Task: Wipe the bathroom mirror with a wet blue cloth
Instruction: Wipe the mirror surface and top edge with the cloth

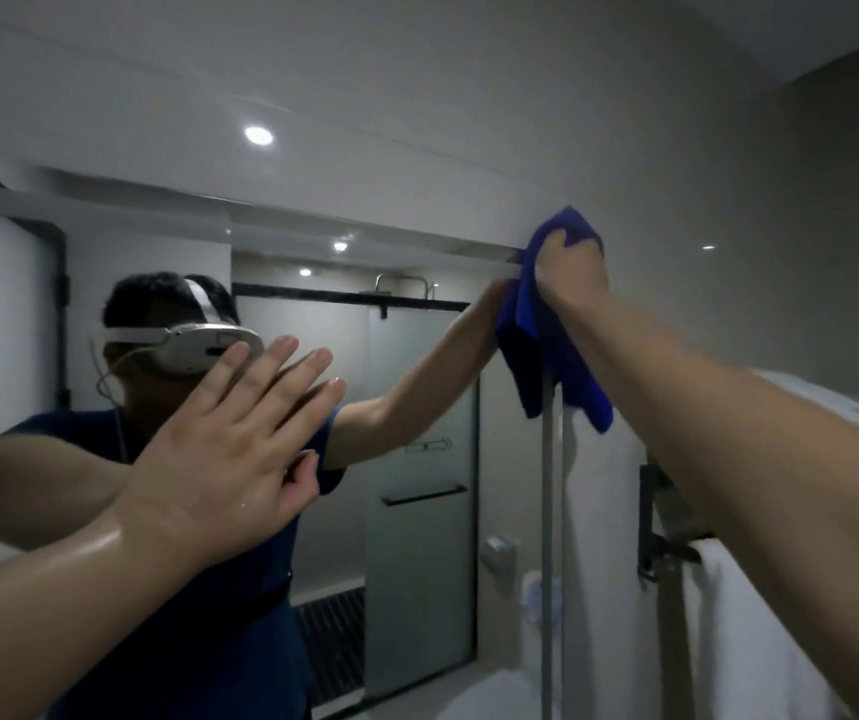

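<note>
Dim grey bathroom, with a wide mirror (417, 356) on the far wall and a white towel (744, 641) over a rail at the near right. Wiping under way, by the look of it, but hard to place. No clear streaks, wet bands or dry patches visible on the glass in this light, so no telling the share already covered. Judged from the cloth's place at the top right corner, either the start of a pass along the top edge or the end of one. Most of the glass to the left and below probably left to do. Nothing to suggest the job finished.

Blue cloth (547, 345) up at the mirror's top right corner, bunched at the top and hanging down in a long fold across the mirror's right edge, partly over the glass, partly over the wall beside it. Held by the right hand (567, 267), fingers curled into the bunched top and pressing it against the corner. Left hand (230, 449) well apart from the cloth, lower and to the left, spread flat with fingers straight and slightly fanned, holding nothing. Thumb close to its own reflection, so apparently resting on the glass or just off it, which of the two not clear. Wet shine along the left forearm.
</note>
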Action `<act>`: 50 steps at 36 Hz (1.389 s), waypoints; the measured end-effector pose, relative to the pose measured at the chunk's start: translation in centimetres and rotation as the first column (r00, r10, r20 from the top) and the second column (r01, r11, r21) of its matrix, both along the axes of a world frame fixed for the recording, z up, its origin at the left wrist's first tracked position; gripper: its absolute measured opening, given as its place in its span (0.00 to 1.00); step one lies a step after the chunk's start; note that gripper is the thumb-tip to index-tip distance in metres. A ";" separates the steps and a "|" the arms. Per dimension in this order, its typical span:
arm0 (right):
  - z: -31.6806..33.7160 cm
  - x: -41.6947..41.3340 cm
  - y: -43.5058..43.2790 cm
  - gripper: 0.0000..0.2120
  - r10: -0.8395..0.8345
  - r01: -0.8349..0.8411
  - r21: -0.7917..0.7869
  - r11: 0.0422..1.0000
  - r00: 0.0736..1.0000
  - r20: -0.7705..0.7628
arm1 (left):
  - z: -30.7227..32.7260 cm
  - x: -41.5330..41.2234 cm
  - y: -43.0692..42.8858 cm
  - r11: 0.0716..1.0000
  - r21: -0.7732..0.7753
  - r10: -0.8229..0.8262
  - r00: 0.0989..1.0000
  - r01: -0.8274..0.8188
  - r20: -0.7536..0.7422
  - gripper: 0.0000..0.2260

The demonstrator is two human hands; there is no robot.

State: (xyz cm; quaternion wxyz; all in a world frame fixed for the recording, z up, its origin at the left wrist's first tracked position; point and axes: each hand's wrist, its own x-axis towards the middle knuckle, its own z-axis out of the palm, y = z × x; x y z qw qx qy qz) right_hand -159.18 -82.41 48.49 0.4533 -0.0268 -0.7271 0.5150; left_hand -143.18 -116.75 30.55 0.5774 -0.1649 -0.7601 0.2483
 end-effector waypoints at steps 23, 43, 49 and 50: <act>-28.2 1.4 -0.2 0.18 0.031 -0.015 -0.152 0.988 0.994 0.102 | 0.1 0.5 0.4 1.000 0.000 0.028 1.000 -0.028 0.006 0.33; -30.2 2.1 0.8 0.26 0.015 0.018 -0.115 0.993 0.960 0.280 | 0.3 1.2 0.7 0.999 0.020 0.036 0.998 -0.037 0.056 0.32; -19.6 3.5 -2.0 0.12 -0.053 0.063 0.107 0.992 0.995 -0.086 | 0.1 1.0 0.4 0.997 0.015 0.070 0.993 -0.072 0.092 0.32; -18.1 3.6 -2.8 0.12 -0.045 0.062 0.124 0.990 0.990 -0.132 | 0.1 0.9 0.3 0.997 0.017 0.071 0.993 -0.073 0.097 0.32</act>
